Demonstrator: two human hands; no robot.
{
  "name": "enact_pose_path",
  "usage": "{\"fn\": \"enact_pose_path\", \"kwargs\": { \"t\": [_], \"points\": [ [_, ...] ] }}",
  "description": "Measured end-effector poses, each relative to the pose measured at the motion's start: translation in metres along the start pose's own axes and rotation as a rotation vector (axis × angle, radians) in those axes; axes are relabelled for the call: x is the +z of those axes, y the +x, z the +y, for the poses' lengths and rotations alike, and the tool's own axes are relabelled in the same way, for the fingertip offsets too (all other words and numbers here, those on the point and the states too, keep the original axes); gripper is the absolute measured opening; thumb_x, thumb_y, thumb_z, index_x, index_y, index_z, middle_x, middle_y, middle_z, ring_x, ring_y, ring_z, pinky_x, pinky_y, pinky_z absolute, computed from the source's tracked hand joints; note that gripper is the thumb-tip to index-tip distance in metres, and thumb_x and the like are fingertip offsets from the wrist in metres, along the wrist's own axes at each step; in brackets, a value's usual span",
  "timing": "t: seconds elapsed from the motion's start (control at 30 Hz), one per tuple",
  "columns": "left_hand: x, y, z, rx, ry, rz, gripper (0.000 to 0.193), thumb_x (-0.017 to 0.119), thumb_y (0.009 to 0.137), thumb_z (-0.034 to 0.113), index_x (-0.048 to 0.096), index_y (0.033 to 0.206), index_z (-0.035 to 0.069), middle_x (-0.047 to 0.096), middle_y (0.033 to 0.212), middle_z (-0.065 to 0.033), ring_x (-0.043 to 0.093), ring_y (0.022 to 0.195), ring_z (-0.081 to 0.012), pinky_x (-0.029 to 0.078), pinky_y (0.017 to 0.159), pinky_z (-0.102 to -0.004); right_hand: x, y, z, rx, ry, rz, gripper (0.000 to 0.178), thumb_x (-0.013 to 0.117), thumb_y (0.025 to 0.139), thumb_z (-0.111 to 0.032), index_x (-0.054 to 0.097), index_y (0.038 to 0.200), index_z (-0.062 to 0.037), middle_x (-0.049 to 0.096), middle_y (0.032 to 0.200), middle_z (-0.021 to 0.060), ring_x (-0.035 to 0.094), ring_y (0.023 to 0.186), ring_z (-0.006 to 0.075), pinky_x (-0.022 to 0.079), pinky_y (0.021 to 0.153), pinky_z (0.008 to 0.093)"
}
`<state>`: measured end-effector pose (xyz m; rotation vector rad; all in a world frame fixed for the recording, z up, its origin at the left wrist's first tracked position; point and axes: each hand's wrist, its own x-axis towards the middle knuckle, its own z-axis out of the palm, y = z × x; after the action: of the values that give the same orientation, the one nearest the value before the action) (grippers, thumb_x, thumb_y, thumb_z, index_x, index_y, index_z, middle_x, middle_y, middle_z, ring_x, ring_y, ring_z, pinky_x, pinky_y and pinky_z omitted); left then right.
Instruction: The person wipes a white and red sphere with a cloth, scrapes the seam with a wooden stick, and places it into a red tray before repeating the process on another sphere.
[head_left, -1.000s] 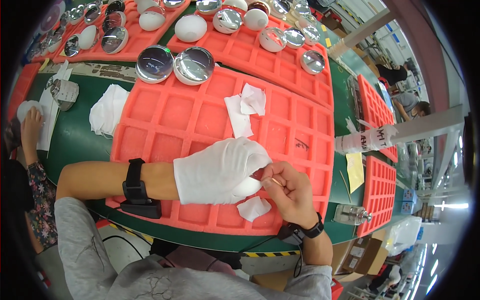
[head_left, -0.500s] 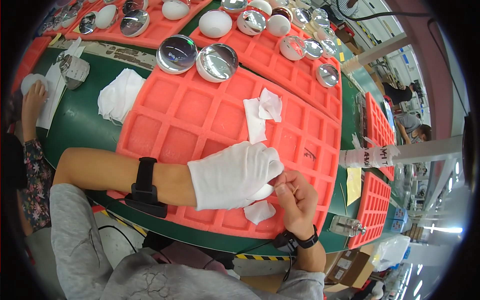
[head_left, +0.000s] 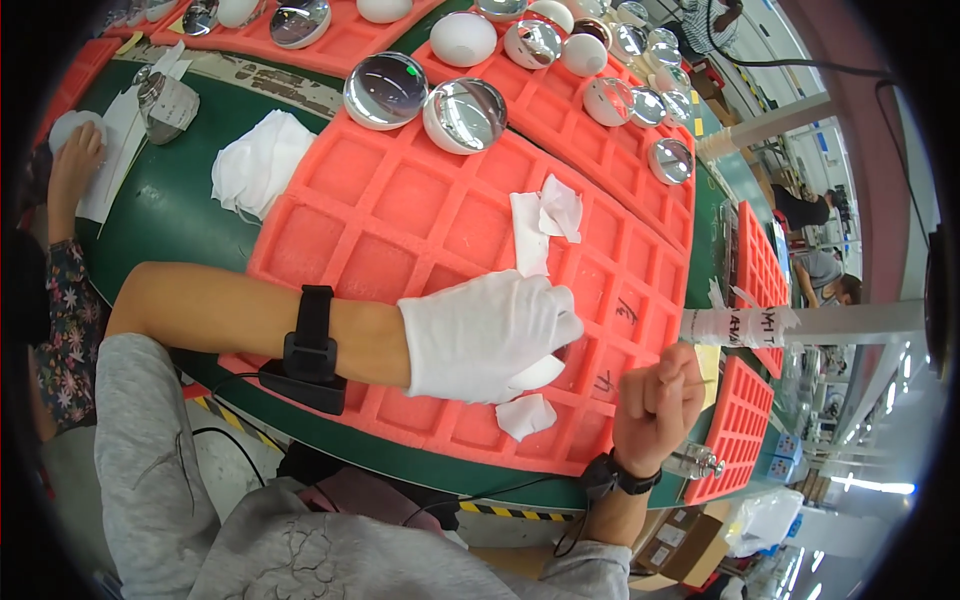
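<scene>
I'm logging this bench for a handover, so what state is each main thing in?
Left hand: gloved, closed on white piece
White piece: partly covered by left hand
Right hand: bare, fingers curled around thin stick
Front red tray: flat on table
Two clear domes: side by side
White cloth: bunched
Upper paper pieces: overlapping
Lower paper piece: creased, loose

"What's under the gloved left hand [head_left: 490,335]?"
"A white piece [head_left: 540,373], mostly covered; its full shape I can't tell."
"And in the right hand [head_left: 655,408]?"
"A thin sliver [head_left: 708,381], too small to make out. That wrist [head_left: 636,464] hides part of the glass bottle [head_left: 692,461]."
"Anything cut off?"
"A white dome [head_left: 384,9], by the top edge."
</scene>
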<state>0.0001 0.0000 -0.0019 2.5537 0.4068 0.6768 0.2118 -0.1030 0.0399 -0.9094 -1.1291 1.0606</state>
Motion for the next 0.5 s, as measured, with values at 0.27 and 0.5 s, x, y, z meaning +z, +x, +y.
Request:
{"fn": "enact_pose_path", "kwargs": {
  "t": [0.27,0.5],
  "points": [
    [-0.007,-0.003,-0.003,-0.009,-0.159,0.006,0.041,0.078,0.075,0.021,0.059,0.107,0.005,0.062,0.106,-0.0125,0.062,0.096,-0.0321,0.052,0.08,-0.0421,-0.005,0.007,0.013,0.088,-0.302,0.052,0.013,0.054,0.102,-0.012,0.053,0.098,0.0003,0.034,0.062,-0.0089,0.027,0.051,0.0031,0.02,0.049,0.0239],
    [-0.005,-0.002,-0.009,0.111,-0.34,0.017,0.057,0.085,0.068,0.016,0.057,0.118,0.008,0.063,0.117,-0.0105,0.061,0.106,-0.0313,0.052,0.09,-0.0427,-0.012,0.014,0.007,0.142,-0.567,-0.169,0.012,0.054,0.099,-0.011,0.056,0.1,0.0003,0.044,0.068,-0.0048,0.033,0.058,0.004,0.025,0.053,0.0229]
  ]
}}
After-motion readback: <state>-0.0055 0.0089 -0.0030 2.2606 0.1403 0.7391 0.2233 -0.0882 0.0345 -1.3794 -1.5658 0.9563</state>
